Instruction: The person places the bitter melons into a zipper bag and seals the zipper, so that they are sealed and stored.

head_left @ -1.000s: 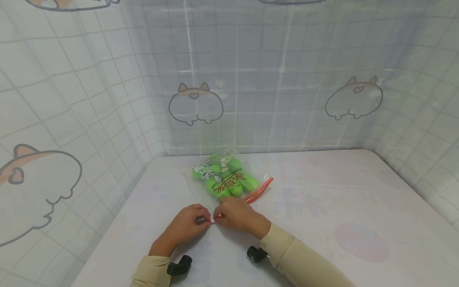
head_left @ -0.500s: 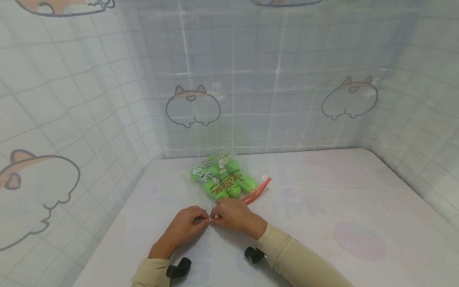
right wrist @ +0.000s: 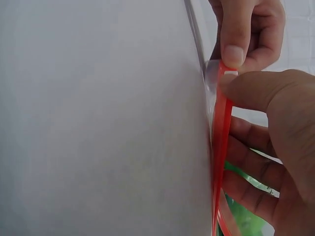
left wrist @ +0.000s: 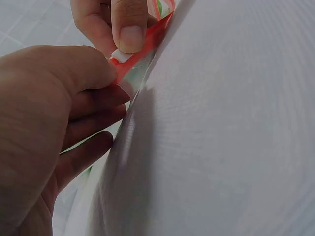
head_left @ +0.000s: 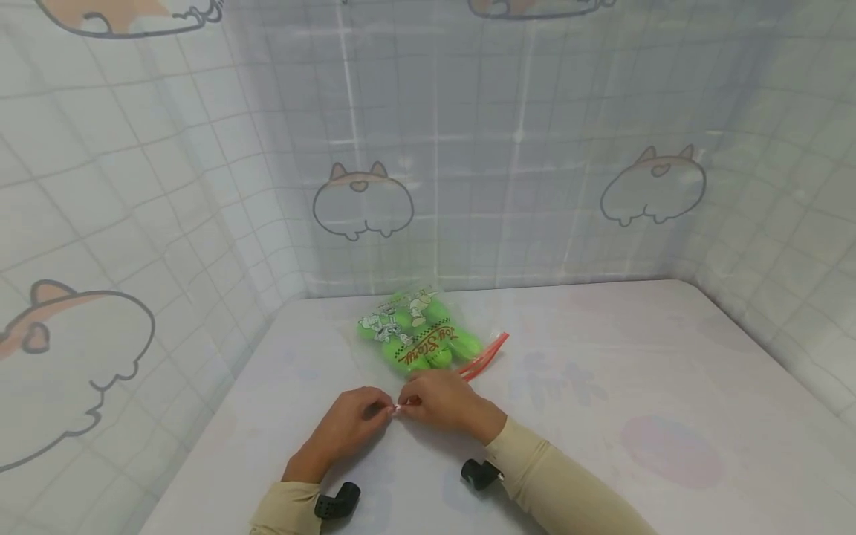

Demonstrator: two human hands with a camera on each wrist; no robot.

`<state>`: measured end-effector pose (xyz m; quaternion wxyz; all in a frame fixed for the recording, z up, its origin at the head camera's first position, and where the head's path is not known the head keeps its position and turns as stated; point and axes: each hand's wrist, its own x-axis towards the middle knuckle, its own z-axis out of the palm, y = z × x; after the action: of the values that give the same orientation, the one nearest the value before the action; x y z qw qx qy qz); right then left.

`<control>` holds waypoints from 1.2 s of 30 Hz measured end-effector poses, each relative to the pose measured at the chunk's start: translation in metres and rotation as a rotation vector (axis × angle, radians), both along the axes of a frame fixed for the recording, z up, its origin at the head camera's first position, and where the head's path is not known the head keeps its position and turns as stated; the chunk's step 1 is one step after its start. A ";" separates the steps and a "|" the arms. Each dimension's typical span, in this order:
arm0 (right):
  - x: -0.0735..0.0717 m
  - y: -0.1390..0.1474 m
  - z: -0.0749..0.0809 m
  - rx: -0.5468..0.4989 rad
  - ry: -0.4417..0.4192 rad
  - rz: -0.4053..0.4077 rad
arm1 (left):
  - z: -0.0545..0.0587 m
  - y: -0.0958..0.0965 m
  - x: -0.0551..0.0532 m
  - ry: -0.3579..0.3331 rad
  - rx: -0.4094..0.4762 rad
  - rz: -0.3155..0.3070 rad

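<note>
A clear slider bag, printed "Toy Story" with cartoon figures, lies on the table with rounded bright green things inside. Its red zip strip runs along the near edge. With thumb and forefinger my left hand pinches the strip's left end; its other fingers are spread loosely in the left wrist view. Right beside it, my right hand pinches the small white slider on the strip. The right thumb presses over the slider in the right wrist view. The fingertips of both hands almost meet.
A pale table with faint printed shapes spreads under the bag. White grid-patterned curtains with dog drawings stand at the back and on both sides. Black wrist-worn devices sit by both beige sleeves.
The right fingertips have come slightly closer to the left ones, narrowing the gap along the red strip. The bag stays in place; the head view shifts a little.
</note>
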<state>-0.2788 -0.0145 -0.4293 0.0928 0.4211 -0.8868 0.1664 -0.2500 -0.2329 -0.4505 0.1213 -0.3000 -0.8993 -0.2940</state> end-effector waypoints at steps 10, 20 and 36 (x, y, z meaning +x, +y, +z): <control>-0.008 0.009 -0.002 0.011 0.003 0.003 | 0.001 0.001 -0.001 -0.005 0.008 0.027; -0.013 0.018 -0.006 -0.023 -0.015 0.002 | 0.002 -0.001 0.000 -0.047 0.008 0.043; -0.012 0.016 -0.002 -0.065 -0.121 0.006 | 0.003 0.002 0.000 -0.104 0.047 0.086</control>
<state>-0.2909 0.0012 -0.4312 0.0522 0.4095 -0.8837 0.2205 -0.2496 -0.2314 -0.4471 0.0940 -0.2427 -0.9093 -0.3247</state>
